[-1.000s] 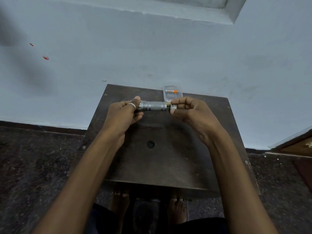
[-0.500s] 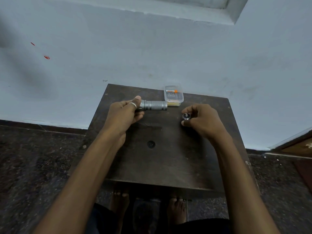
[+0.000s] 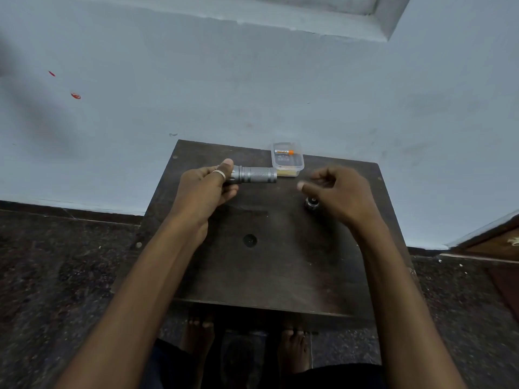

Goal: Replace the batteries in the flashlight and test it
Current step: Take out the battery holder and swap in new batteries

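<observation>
Left hand [image 3: 206,192]: grip clamped on the head end of the flashlight [image 3: 257,174], thumb along the top, fingers wrapped beneath; a ring [image 3: 219,173] is worn on one finger. The flashlight is a grey metal cylinder held level over the far part of the table [image 3: 280,276], left of its centre line, with the barrel pointing toward the table's right side. Whether it rests on the table or is held just clear of it cannot be told. The cap [image 3: 311,204] is off the flashlight and stands on its own on the table's right half, toward the far edge. Right hand [image 3: 341,192]: grip apart, fingers loosely curled, thumb extended toward the table's centre line, holding nothing. It hovers over the table's right half, beside and partly above the cap; contact between the two cannot be determined. A clear plastic box [image 3: 289,164] sits at the table's far edge, right of centre, with a battery [image 3: 284,152] with an orange end lying inside; any other contents are too indistinct to identify. The table is dark wood with a round hole [image 3: 249,240] near its centre. A pale blue wall [image 3: 252,80] rises behind the table's far edge, dark speckled floor [image 3: 56,276] lies to both sides, and the person's bare feet [image 3: 293,349] show below the near edge.
</observation>
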Action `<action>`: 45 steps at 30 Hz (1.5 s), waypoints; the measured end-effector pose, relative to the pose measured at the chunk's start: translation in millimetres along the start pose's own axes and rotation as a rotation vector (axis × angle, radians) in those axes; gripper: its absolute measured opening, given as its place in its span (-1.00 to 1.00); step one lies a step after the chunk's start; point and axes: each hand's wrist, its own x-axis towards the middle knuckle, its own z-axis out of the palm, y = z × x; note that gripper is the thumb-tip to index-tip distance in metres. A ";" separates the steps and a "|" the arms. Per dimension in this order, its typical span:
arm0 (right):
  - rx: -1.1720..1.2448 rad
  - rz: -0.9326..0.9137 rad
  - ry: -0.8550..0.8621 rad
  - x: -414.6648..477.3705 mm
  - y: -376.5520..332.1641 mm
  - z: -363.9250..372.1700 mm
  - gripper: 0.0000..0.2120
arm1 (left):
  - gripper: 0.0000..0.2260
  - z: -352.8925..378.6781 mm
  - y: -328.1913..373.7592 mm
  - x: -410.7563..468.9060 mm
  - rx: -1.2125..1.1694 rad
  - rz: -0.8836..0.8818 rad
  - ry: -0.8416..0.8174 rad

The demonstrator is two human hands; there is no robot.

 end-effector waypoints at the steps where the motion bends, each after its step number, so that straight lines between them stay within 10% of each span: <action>1: 0.072 -0.020 0.078 -1.1 -3.9 -0.1 -0.81 | -0.83 -0.1 -0.1 0.3 -0.002 0.005 -0.003; 17: 1.273 0.348 -0.306 -7.2 -39.3 30.6 -0.81 | -0.75 8.3 9.7 -14.5 0.170 0.478 -0.072; 31: 1.394 0.299 -0.328 -5.7 -30.5 24.0 -0.90 | -0.71 2.2 8.0 -9.4 0.301 0.587 -0.086; 45: 1.048 0.043 -0.092 -10.3 -38.9 30.6 -0.83 | -0.71 -5.7 -7.5 -7.8 1.190 0.904 0.068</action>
